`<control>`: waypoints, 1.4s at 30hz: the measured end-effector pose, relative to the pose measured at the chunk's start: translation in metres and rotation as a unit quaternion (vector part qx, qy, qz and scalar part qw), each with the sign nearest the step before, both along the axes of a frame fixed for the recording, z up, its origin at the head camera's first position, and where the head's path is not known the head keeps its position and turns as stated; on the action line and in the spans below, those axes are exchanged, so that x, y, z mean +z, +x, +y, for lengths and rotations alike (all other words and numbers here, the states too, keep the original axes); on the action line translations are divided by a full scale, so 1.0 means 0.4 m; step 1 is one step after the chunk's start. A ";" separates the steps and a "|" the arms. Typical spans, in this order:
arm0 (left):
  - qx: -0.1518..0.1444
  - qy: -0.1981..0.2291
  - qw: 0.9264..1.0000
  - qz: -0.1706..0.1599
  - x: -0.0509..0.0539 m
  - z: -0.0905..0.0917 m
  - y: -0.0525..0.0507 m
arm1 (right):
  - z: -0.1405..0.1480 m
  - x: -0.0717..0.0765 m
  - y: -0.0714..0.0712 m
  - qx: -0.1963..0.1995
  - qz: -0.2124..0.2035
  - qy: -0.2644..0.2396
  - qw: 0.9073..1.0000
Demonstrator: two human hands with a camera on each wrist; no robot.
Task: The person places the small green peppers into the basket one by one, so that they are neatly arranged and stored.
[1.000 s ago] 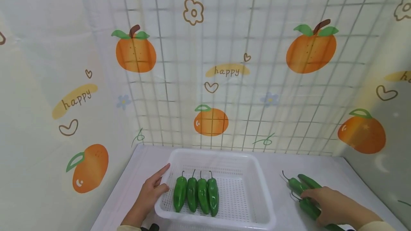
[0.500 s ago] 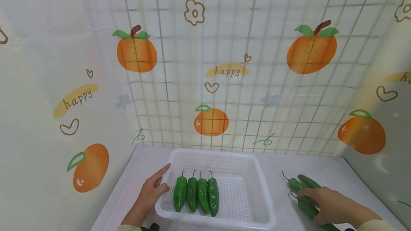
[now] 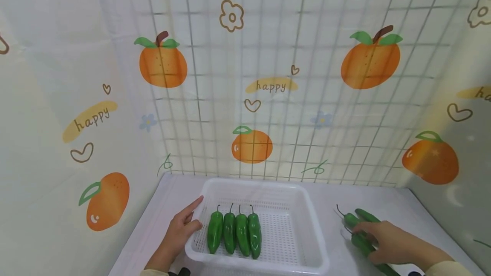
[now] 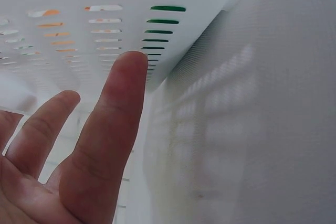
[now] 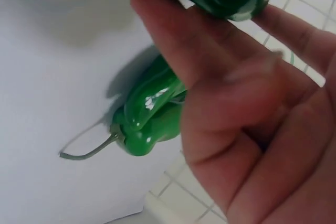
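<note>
A white perforated plastic basket (image 3: 319,242) stands on the table with several green peppers (image 3: 241,234) side by side in its left half, stems pointing away. My left hand (image 3: 177,233) touches the basket's outer left side; in the left wrist view its fingers (image 4: 113,103) lie extended against the slotted wall. To the basket's right, my right hand (image 3: 393,244) grips a green pepper (image 3: 359,244) from above; the right wrist view shows this pepper across the top. Just beyond lie two more green peppers (image 5: 152,98), partly hidden by the right hand.
A pale cloth covers the table (image 3: 331,195). Behind and on both sides hang curtains (image 3: 276,118) printed with oranges, hearts and flowers, with a wire grid showing through the back. A dark object (image 3: 184,271) shows near the left wrist.
My right hand has moved slightly left, bringing the gripped pepper with it, away from the two beyond. My left hand and the basket stay in place.
</note>
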State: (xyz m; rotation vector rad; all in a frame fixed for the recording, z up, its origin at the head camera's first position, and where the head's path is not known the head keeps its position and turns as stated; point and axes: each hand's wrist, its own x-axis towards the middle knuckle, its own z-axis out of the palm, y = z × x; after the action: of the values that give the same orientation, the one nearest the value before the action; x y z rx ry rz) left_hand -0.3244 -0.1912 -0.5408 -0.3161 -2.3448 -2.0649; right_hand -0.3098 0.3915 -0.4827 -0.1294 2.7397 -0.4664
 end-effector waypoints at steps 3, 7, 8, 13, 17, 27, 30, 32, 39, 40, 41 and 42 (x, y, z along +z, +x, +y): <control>0.000 0.000 1.000 -0.001 0.000 0.000 0.001 | -0.007 0.008 0.000 -0.006 0.008 -0.003 1.000; -0.001 0.004 1.000 0.002 0.001 -0.001 0.002 | -0.016 0.020 -0.001 -0.012 0.027 -0.022 0.999; 0.000 0.004 1.000 0.002 0.001 -0.001 0.002 | -0.019 0.026 -0.001 -0.014 0.030 -0.030 0.999; 0.003 0.003 1.000 0.001 0.002 -0.001 0.003 | -0.038 0.049 0.000 -0.021 0.045 -0.055 0.997; 0.003 0.004 1.000 0.004 0.006 -0.001 0.004 | -0.052 0.065 0.000 -0.023 0.056 -0.061 0.996; 0.003 -0.003 1.000 -0.003 -0.008 -0.003 -0.005 | -0.095 0.127 0.012 -0.006 0.084 -0.069 0.994; 0.007 -0.006 1.000 -0.003 -0.006 -0.004 -0.006 | -0.109 0.149 0.014 0.015 0.102 -0.086 0.991; 0.011 -0.009 1.000 -0.001 -0.002 -0.005 -0.007 | -0.121 0.165 0.014 0.029 0.112 -0.114 0.987; 0.011 -0.007 1.000 -0.005 0.002 -0.002 -0.011 | -0.189 0.202 0.004 0.019 0.123 -0.194 0.973; 0.010 -0.005 1.000 -0.005 0.002 -0.001 -0.011 | -0.200 0.203 0.000 0.020 0.126 -0.199 0.972; 0.009 -0.004 1.000 -0.004 0.002 0.000 -0.010 | -0.211 0.204 -0.004 0.018 0.127 -0.204 0.970; 0.007 0.000 1.000 -0.003 0.002 0.001 -0.009 | -0.221 0.205 -0.008 0.019 0.127 -0.211 0.969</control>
State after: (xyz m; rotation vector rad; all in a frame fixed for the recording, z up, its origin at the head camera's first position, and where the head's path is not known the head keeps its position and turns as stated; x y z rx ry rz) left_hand -0.3280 -0.1909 -0.5401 -0.2939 -2.3448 -2.0622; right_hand -0.3130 0.3031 -0.4007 -0.3723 2.8308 -1.0849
